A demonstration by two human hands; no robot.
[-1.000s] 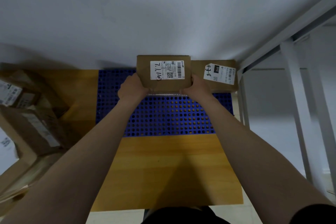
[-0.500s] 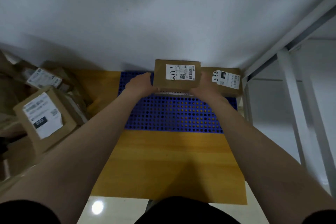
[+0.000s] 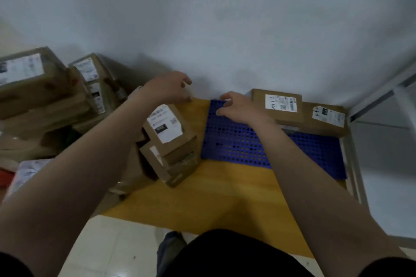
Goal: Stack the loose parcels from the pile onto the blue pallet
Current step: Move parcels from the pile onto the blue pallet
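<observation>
The blue perforated pallet (image 3: 243, 141) lies on a yellow wooden platform (image 3: 220, 193) against the white wall. Two brown labelled parcels sit side by side along its far edge: one (image 3: 278, 108) left, another (image 3: 326, 119) right. My right hand (image 3: 238, 107) hovers over the pallet's far left corner, fingers loosely curled, holding nothing. My left hand (image 3: 167, 87) is above the platform's left edge, fingers relaxed and empty, just beyond a small labelled parcel (image 3: 167, 128) at the near edge of the pile.
The pile of brown parcels (image 3: 45, 87) fills the left side, some leaning on each other. A white metal frame (image 3: 382, 101) stands right of the pallet. Pale floor tiles (image 3: 117, 247) lie in front of the platform.
Both hands have let go of the parcel, which now rests on the pallet beside the first. The hands and my view have swung left towards the pile.
</observation>
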